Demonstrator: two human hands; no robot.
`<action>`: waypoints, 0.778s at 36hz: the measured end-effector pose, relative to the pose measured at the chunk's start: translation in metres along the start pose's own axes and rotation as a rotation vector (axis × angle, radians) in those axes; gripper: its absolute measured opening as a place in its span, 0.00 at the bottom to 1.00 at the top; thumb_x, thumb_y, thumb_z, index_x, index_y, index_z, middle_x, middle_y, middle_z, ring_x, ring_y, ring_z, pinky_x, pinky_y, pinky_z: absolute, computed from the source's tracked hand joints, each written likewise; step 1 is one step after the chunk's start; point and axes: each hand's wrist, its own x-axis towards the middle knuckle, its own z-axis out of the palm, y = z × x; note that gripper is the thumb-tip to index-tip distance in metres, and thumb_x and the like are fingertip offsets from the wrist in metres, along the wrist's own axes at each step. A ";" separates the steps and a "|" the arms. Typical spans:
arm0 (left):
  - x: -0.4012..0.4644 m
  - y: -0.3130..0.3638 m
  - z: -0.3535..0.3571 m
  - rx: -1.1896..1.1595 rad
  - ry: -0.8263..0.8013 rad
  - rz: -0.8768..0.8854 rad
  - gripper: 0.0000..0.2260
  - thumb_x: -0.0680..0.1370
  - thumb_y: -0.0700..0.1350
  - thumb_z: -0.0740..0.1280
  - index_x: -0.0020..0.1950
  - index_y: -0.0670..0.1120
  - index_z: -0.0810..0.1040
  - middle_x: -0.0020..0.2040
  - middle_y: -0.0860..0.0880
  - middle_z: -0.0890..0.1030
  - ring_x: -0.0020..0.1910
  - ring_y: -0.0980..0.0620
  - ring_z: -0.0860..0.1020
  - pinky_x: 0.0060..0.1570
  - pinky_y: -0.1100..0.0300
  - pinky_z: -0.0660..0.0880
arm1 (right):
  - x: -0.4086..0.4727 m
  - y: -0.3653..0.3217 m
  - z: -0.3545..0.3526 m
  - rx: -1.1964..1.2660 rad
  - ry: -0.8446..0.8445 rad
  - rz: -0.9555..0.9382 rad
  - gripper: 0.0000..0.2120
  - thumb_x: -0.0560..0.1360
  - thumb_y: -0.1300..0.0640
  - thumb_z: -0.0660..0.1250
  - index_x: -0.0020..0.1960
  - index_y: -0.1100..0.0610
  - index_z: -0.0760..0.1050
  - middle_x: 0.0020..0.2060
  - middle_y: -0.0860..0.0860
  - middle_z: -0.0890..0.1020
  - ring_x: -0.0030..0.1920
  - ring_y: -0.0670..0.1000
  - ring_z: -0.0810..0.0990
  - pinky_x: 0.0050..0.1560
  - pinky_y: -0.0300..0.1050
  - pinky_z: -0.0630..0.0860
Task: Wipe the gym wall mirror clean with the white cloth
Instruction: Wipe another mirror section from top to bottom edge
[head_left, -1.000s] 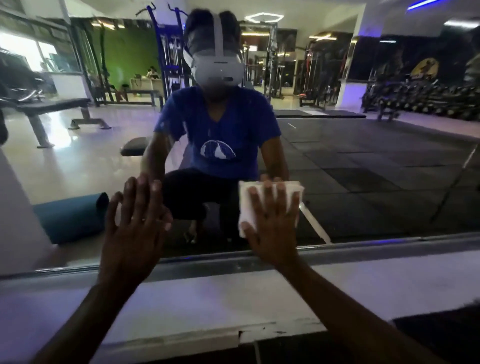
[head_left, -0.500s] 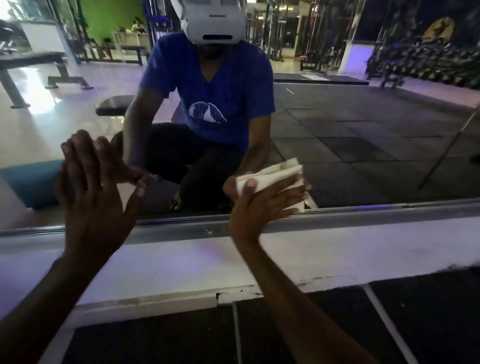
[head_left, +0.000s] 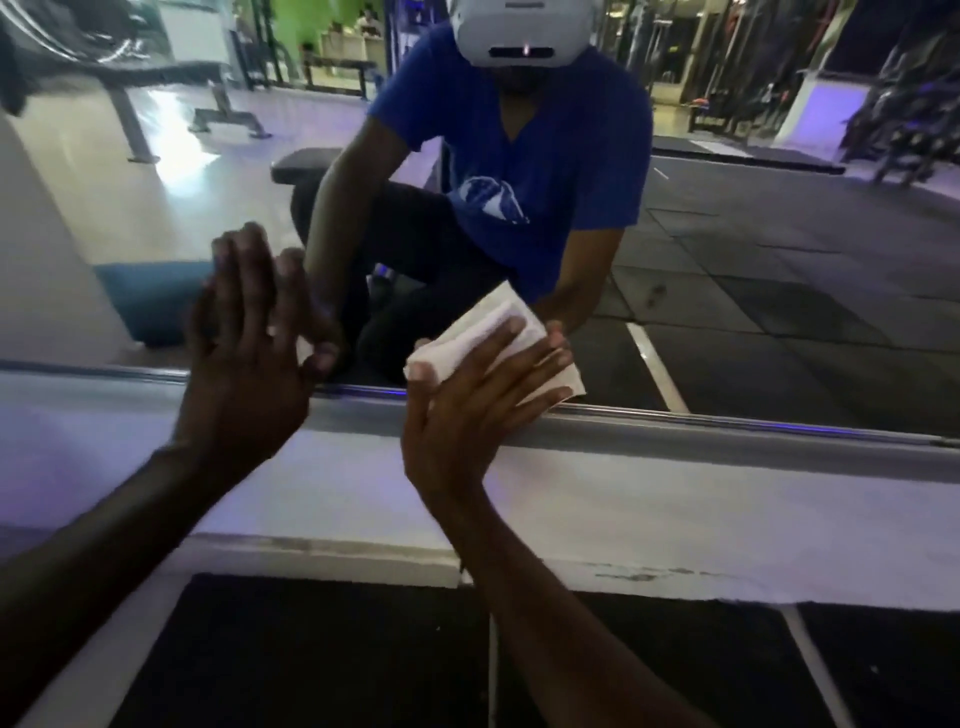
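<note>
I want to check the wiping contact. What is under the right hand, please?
Under the right hand lies the folded white cloth, pressed flat to the mirror near its bottom frame. The glass behind the cloth is covered, so its cleanness cannot be seen.

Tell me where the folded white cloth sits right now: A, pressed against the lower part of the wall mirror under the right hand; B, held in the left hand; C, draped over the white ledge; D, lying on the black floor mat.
A: the right hand presses the folded white cloth flat against the wall mirror just above its bottom edge.
</note>
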 end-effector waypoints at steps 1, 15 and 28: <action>-0.001 -0.001 0.000 0.004 -0.003 0.004 0.36 0.86 0.54 0.55 0.85 0.38 0.42 0.83 0.34 0.38 0.84 0.34 0.39 0.81 0.37 0.46 | -0.001 0.004 0.001 0.008 0.004 -0.015 0.44 0.82 0.37 0.60 0.85 0.63 0.49 0.83 0.70 0.51 0.83 0.71 0.47 0.81 0.72 0.43; -0.079 -0.244 -0.046 0.078 -0.084 -0.056 0.41 0.78 0.50 0.61 0.86 0.39 0.46 0.85 0.37 0.50 0.85 0.40 0.51 0.71 0.39 0.63 | -0.067 -0.189 0.055 0.075 -0.028 -0.076 0.46 0.81 0.33 0.60 0.84 0.62 0.48 0.82 0.70 0.53 0.82 0.74 0.50 0.80 0.76 0.45; -0.087 -0.372 -0.013 0.082 0.130 -0.124 0.34 0.87 0.54 0.54 0.86 0.40 0.42 0.85 0.36 0.45 0.85 0.39 0.44 0.81 0.44 0.44 | -0.098 -0.262 0.107 -0.077 0.045 -0.225 0.43 0.83 0.32 0.54 0.85 0.63 0.51 0.82 0.70 0.54 0.82 0.74 0.51 0.79 0.78 0.47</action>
